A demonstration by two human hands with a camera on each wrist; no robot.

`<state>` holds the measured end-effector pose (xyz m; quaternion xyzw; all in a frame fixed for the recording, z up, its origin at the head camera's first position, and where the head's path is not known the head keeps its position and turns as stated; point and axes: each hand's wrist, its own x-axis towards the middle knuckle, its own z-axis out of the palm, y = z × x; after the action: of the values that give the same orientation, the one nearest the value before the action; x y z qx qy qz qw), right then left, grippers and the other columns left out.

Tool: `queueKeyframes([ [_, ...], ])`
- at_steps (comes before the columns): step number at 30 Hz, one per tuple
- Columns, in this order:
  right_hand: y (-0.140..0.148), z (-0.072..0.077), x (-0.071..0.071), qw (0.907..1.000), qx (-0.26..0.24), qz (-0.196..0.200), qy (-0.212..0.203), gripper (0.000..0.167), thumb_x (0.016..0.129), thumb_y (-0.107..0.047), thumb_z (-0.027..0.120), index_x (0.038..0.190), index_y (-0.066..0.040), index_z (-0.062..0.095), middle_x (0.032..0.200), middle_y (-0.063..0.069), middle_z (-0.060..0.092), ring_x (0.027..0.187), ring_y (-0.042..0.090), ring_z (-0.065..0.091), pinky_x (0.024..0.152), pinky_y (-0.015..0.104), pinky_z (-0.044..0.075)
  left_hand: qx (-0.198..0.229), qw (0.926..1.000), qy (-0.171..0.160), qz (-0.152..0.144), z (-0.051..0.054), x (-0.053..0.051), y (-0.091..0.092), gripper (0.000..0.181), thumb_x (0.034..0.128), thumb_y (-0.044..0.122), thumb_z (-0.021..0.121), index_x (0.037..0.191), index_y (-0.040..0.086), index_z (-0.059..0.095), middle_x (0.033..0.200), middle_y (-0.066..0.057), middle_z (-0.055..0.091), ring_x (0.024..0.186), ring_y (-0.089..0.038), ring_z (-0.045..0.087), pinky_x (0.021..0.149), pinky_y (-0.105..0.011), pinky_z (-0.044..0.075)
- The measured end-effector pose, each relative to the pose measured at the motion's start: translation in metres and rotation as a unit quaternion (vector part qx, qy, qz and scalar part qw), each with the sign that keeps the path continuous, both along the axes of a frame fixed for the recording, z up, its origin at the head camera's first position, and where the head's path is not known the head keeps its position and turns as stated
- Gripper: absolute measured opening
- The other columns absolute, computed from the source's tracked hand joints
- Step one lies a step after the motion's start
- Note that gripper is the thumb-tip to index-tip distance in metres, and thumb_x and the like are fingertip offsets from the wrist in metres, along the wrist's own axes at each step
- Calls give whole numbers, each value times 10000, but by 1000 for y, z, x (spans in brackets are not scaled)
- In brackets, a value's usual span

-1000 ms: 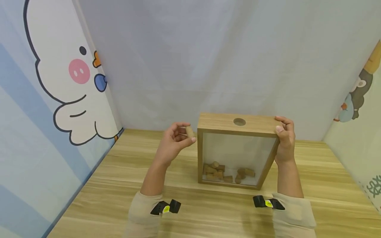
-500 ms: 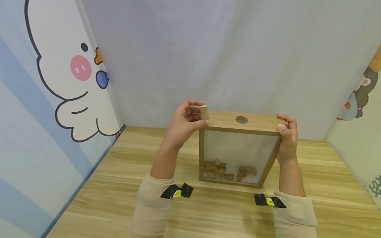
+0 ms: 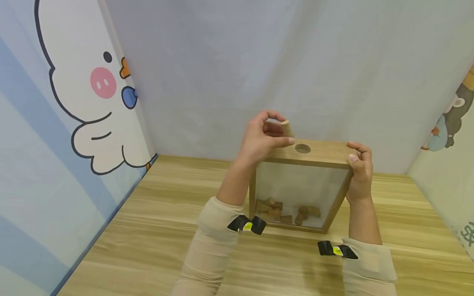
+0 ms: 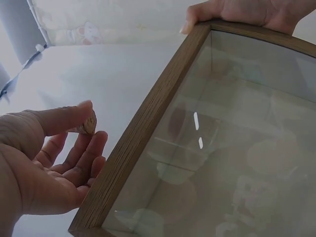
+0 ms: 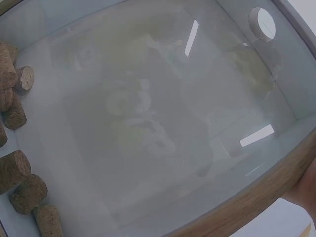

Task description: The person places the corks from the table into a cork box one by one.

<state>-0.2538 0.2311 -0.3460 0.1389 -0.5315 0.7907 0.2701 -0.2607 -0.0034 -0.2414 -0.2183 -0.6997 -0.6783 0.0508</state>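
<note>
My left hand [image 3: 259, 137] pinches a tan cork [image 3: 286, 128] between thumb and fingers, just left of the round hole [image 3: 303, 148] in the top of a wooden display box [image 3: 327, 153]. In the left wrist view the end of that cork [image 4: 90, 122] pokes out past the thumb. My right hand [image 3: 359, 174] grips the box's upper right corner, thumb in front and fingers over the top. Through the clear front, several corks [image 3: 275, 211] show at the bottom; the right wrist view has corks [image 5: 28, 193] in two clusters.
The box stands on a wood-grain table [image 3: 177, 189]. Behind it hangs a pale curtain [image 3: 222, 74]. A cartoon-printed cloth [image 3: 74, 82] lines the left side, and another printed cloth [image 3: 440, 164] lines the right.
My left hand has risen from beside the box's left side and moved right over its top, carrying the cork close to the hole. The right hand keeps its grip on the corner.
</note>
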Motion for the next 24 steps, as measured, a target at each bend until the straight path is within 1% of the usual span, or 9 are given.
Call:
queueKeyframes([
  [3,1,0,0,10000,-70,-29,6,281,822,-200,511,1094,-137,543,1048,124,455,862,224,442,662,318,383,-211,9997,-64,71,1,-5,12,402,707,-49,779,1026,89,576,899,-91,606,832,-204,588,649,-298,493],
  [6,0,1,0,9999,-133,3,38,278,823,-194,508,1092,-134,544,1032,121,456,848,219,445,653,309,390,-723,9970,-220,154,4,-9,21,403,704,-50,777,1021,109,586,901,-68,598,831,-196,576,648,-287,489],
  [7,0,1,0,9999,-141,27,48,278,823,-194,510,1092,-134,542,1033,121,455,848,219,445,652,308,391,-887,9955,-307,143,5,-10,23,404,703,-61,772,1019,110,588,902,-69,601,830,-202,579,648,-288,492],
  [11,-1,1,1,10000,-89,30,15,285,824,-202,509,1100,-137,538,1043,121,448,854,222,440,662,315,388,-1599,9853,-597,73,10,-11,27,417,694,-69,775,1014,133,600,924,-48,605,853,-206,575,662,-289,492],
  [14,-1,1,1,10000,-51,-25,-19,292,823,-208,509,1105,-139,540,1051,125,445,862,229,436,669,325,382,-1904,9795,-658,-52,14,-11,27,431,685,-70,780,1019,135,601,937,-39,602,866,-210,571,671,-292,493],
  [17,-2,1,2,10000,-22,-45,-52,294,820,-211,508,1105,-144,540,1051,124,446,859,230,435,666,326,381,-2013,9772,-660,-109,16,-11,28,439,685,-57,787,1030,133,595,944,-33,598,872,-204,564,676,-290,489],
  [19,-2,1,2,10000,-6,-42,-70,292,822,-212,506,1105,-147,538,1048,121,444,857,228,435,663,322,383,-1973,9780,-670,-135,15,-13,28,446,686,-31,799,1044,136,591,948,-29,602,880,-191,563,687,-288,484],
  [22,-2,1,2,10000,-14,-27,-73,286,824,-211,507,1101,-146,539,1048,121,449,849,225,442,653,312,394,-1842,9805,-666,-154,13,-13,26,466,688,30,820,1073,144,584,965,-21,602,888,-172,560,702,-282,479],
  [24,-2,1,2,10000,-19,-9,-66,284,826,-210,508,1100,-145,537,1051,122,447,851,224,445,649,306,401,-1688,9838,-580,-155,9,-12,24,466,691,68,827,1081,142,581,968,-18,599,889,-162,560,710,-276,477],
])
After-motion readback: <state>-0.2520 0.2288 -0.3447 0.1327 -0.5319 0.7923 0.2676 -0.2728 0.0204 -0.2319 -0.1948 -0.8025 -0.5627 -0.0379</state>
